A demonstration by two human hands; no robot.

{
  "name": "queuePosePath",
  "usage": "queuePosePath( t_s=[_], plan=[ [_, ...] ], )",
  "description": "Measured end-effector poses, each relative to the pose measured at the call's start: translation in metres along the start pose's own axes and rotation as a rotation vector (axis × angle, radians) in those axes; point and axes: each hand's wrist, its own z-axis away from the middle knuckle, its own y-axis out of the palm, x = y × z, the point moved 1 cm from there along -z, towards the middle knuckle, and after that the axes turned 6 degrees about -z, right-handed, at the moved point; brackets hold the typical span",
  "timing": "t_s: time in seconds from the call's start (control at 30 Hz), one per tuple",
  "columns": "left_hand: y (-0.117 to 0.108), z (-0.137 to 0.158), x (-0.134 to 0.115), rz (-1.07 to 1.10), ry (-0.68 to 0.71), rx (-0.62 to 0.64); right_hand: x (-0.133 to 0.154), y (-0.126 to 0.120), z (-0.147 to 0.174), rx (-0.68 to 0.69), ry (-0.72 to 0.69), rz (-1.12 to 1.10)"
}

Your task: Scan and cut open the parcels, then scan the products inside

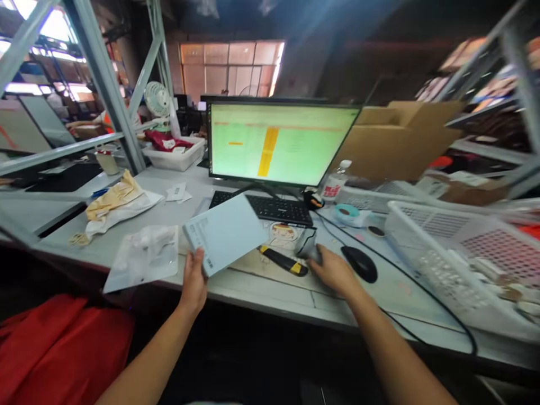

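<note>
My left hand (194,284) grips a flat, pale blue-white box (228,233) by its lower left corner. The box is tilted above the desk's front edge, and small print and a barcode show on its near side. On the right, my right hand (331,269) is closed round a grey and black device, apparently a barcode scanner (307,244), low over the desk; the fingers partly cover it. A black and yellow utility knife (283,260) lies between the two hands. Just right of my right hand is a black mouse (359,264).
A monitor (278,143) stands behind a black keyboard (278,209). Left lie a clear plastic bag (145,256) and crumpled packaging (118,202). A white basket (459,270) stands right, with a bottle (336,183) and tape roll (346,213) nearer the middle. A black cable (405,273) crosses the desk.
</note>
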Motion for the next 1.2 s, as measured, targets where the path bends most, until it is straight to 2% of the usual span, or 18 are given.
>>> queuePosePath(
  t_s=[0.1, 0.23, 0.37, 0.47, 0.57, 0.73, 0.83, 0.97, 1.07, 1.2],
  plan=[
    [-0.011, -0.014, 0.002, -0.134, 0.031, -0.054, -0.023, -0.006, -0.007, -0.087, 0.006, -0.008],
    [-0.020, -0.031, -0.006, -0.343, 0.056, -0.060, -0.077, -0.027, -0.021, -0.213, 0.075, -0.007],
    [-0.024, -0.046, -0.006, -0.550, 0.037, -0.101, -0.121, -0.022, -0.027, -0.217, 0.104, -0.039],
    [-0.026, -0.057, 0.004, -0.626, 0.068, -0.105, -0.133, -0.006, -0.024, -0.244, 0.064, -0.075],
    [-0.029, -0.063, 0.011, -0.743, 0.197, -0.085, -0.138, 0.006, -0.019, -0.298, 0.063, -0.100],
    [-0.024, -0.063, -0.004, -1.013, 0.421, -0.026, -0.144, 0.017, -0.014, -0.356, 0.107, -0.135],
    [-0.002, -0.062, -0.025, -1.087, 0.505, 0.063, -0.144, 0.021, -0.014, -0.384, 0.114, -0.154],
    [0.052, -0.067, -0.048, -1.084, 0.589, 0.255, -0.144, 0.025, -0.016, -0.414, 0.106, -0.172],
    [0.099, -0.081, -0.051, -1.048, 0.609, 0.486, -0.144, 0.027, -0.016, -0.433, 0.105, -0.181],
    [0.159, -0.113, -0.038, -1.036, 0.650, 0.732, -0.146, 0.029, -0.018, -0.451, 0.103, -0.190]
  ],
)
